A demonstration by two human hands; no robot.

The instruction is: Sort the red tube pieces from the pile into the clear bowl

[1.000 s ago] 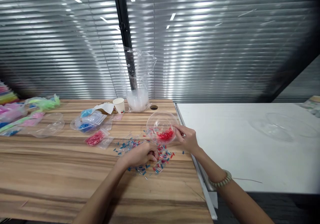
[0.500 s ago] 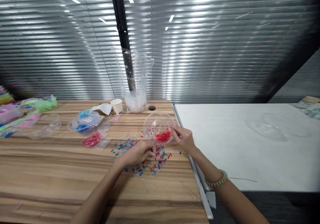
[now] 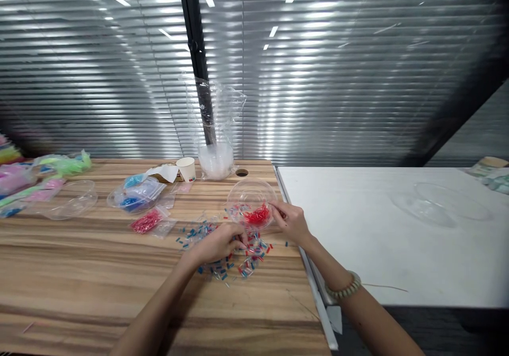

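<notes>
A clear plastic bowl holding a heap of red tube beads sits near the right edge of the wooden table. My right hand pinches the bowl's right rim between thumb and fingers. In front of the bowl lies a loose spread of small tube beads, red, blue and clear. Over the middle of that spread is my left hand, its fingertips pressed together low among the beads. Whatever is between them is too small to make out, and the hand covers part of the spread.
On the left lie a small bag of pinkish-red beads, a clear dish with blue-filled bags and another clear container. A paper cup and bagged plastic bowls stand behind. A white table adjoins on the right.
The bowl and my right hand have shifted very slightly to the left. My left hand stays in nearly the same place over the beads, fingers still pinched.
</notes>
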